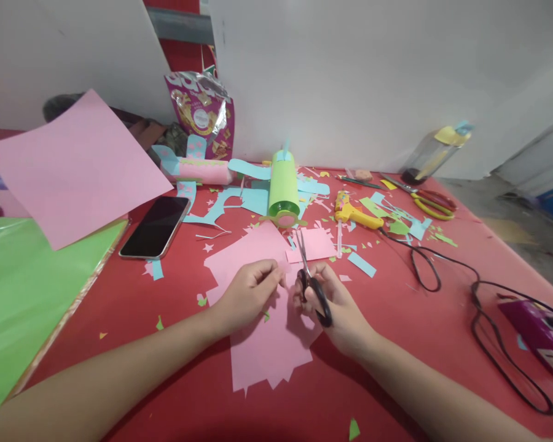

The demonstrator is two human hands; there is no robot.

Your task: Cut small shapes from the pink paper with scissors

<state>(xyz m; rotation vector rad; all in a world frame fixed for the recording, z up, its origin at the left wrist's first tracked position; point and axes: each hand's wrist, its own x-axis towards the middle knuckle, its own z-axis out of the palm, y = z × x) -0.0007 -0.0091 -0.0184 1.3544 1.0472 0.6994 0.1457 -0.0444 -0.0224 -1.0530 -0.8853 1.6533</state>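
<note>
My right hand (338, 307) grips black-handled scissors (320, 301), their blades pointing away from me and slightly parted. Thumb and fingers of my left hand (249, 291) are pinched together just left of the scissors. They hold what looks like a small piece of pink paper (283, 265), hard to make out against the sheet behind it. Under both hands lies a jagged-edged pink sheet (258, 362). A folded pink paper (320, 244) lies just past the scissor tips. Beyond it stands a green paper-wrapped bottle (283, 181) with blue wing-like strips.
To the left are a phone (156, 227), a large pink sheet (83, 169) and a green paper pack (41, 294). At right, a yellow glue gun (357, 213) trails a black cord towards a purple power strip (539, 334). Pliers (431, 202) and a clear bottle (431, 156) are behind.
</note>
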